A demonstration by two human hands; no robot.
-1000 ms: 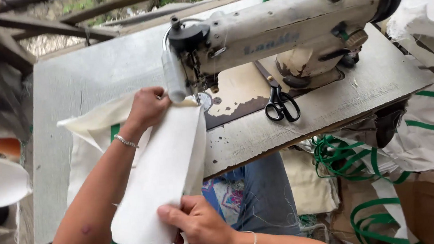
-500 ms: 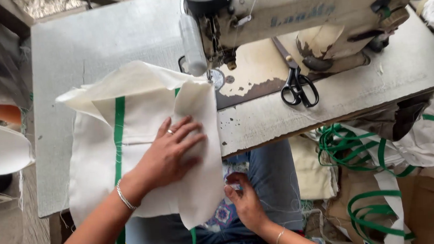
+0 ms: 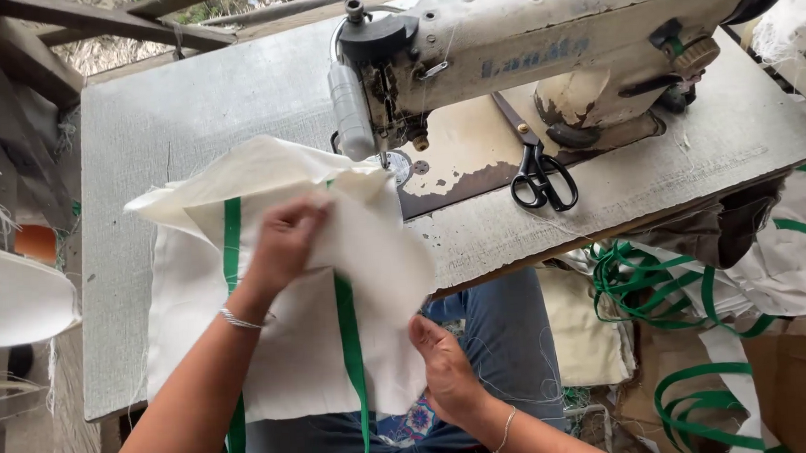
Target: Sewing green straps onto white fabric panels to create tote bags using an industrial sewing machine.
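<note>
A cream cloth piece (image 3: 281, 352) with green tape strips (image 3: 348, 330) lies across the grey sewing table (image 3: 141, 139), one folded corner tucked under the needle of the cream sewing machine (image 3: 541, 45). My left hand (image 3: 285, 246) grips a fold of the cloth near its middle, fingers closed on the fabric. My right hand (image 3: 443, 367) holds the cloth's lower right edge just off the table's front edge, above my lap.
Black scissors (image 3: 540, 178) lie on the table to the right of the needle. Loops of green tape (image 3: 693, 331) and more cream cloth (image 3: 790, 243) hang at the right. A white bundle (image 3: 11, 298) sits at the left edge.
My left hand went from lying flat on the cloth to gripping a fold. The cloth has been unfolded wider, and my right hand came up to its lower edge.
</note>
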